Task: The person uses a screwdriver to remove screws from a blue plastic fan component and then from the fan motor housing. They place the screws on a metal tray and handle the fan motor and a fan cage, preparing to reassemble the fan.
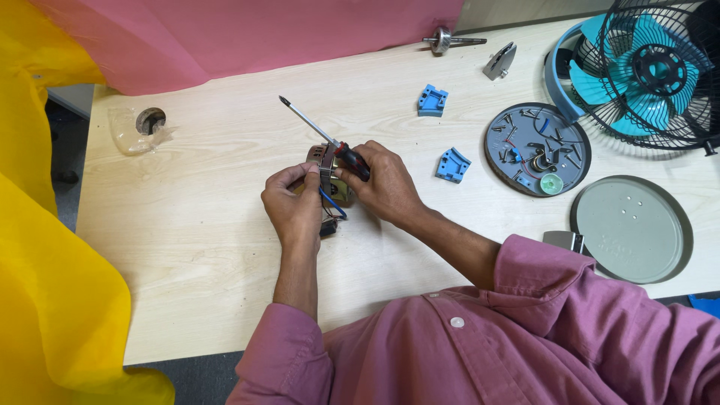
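Your small metal fan motor (pixel 328 176), trailing a blue wire, sits near the middle of the worktop (pixel 210 247). Your left hand (pixel 294 208) pinches its side, fingers clamped. Your right hand (pixel 386 187) grips the motor and a red-handled screwdriver (pixel 330 139), tip pointing toward the far edge.

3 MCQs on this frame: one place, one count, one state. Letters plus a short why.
1. Where does the round tray of screws lie?
A. Beside the fan
B. Under the yellow cloth
C. On the person's lap

2. How many loose blue plastic blocks lie on the table?
A. Five
B. Two
C. None

3. How is the screwdriver?
A. Lying on the table
C. Stuck in the fan
B. Gripped in the right hand

Answers: 1 A, it lies just left of the fan. 2 B, one and another. 3 B, fingers wrap its handle while the left hand holds the motor part.
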